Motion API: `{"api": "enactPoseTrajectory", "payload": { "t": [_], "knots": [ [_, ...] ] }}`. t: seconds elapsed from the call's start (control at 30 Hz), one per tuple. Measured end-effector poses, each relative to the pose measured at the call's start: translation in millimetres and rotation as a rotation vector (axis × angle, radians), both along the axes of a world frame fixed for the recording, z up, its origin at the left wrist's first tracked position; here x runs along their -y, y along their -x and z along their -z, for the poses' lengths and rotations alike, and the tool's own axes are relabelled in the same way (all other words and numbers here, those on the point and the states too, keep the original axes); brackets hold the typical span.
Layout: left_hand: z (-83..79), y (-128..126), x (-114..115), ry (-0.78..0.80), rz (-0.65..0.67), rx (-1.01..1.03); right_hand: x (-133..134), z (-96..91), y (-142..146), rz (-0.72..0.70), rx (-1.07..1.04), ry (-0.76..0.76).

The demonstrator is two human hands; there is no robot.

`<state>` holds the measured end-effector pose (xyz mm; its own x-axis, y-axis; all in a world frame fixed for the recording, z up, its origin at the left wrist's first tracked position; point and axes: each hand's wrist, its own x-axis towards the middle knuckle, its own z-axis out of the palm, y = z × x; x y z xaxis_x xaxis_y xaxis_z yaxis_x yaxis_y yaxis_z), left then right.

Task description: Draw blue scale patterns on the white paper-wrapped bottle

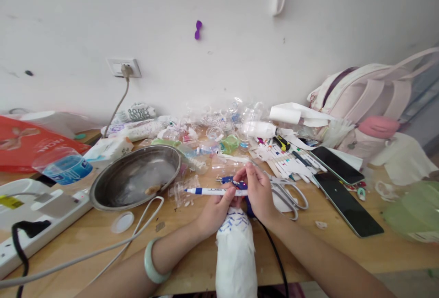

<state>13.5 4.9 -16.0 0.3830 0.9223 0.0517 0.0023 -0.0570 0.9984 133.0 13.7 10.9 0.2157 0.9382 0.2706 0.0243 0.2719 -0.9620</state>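
Observation:
My left hand [216, 211] is closed around a white pen with blue bands [209, 191] that points left across the table. My right hand [258, 193] is pinched on a small blue piece [236, 183] at the pen's right end, fingers pressed together. Both hands rest over the top of a white paper-wrapped object with blue drawn marks [235, 247] that stands at the table's front edge. A pale green bangle [150, 261] circles my left wrist.
A steel bowl [137, 177] lies left of my hands. Scissors [288, 193], several markers [291, 161], two dark phones [346, 197], a pink backpack [363, 92], plastic scraps [219, 129], a power strip [37, 215] and cables [113, 243] crowd the wooden table [343, 247].

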Motion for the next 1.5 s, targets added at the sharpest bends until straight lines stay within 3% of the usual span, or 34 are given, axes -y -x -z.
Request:
{"api": "enactPoseTrajectory", "payload": {
  "t": [0.3,0.43,0.6,0.7,0.83,1.07,1.5],
  "knots": [
    [1.5,0,0,0.009,-0.004,0.041,2,-1.6,-5,-0.136,0.149,-0.051],
    [2.5,0,0,0.016,-0.002,0.084,0,-3.0,-13,-0.202,0.365,-0.181],
    [1.0,1,1,0.008,-0.029,0.074,-3,-4.2,-26,-0.187,0.766,-0.256],
    [-2.0,1,1,0.031,-0.067,0.087,-6,-3.5,-32,-0.149,0.902,-0.287],
    [-4.0,1,1,0.074,-0.07,0.114,-10,-0.3,-34,-0.099,0.971,-0.346],
    [1.9,4,0,-0.045,-0.029,0.109,-9,7.6,-27,0.064,1.054,-0.361],
    [1.2,5,3,-0.109,-0.023,0.092,0,12.5,-17,0.105,0.938,-0.199]
  ]
}}
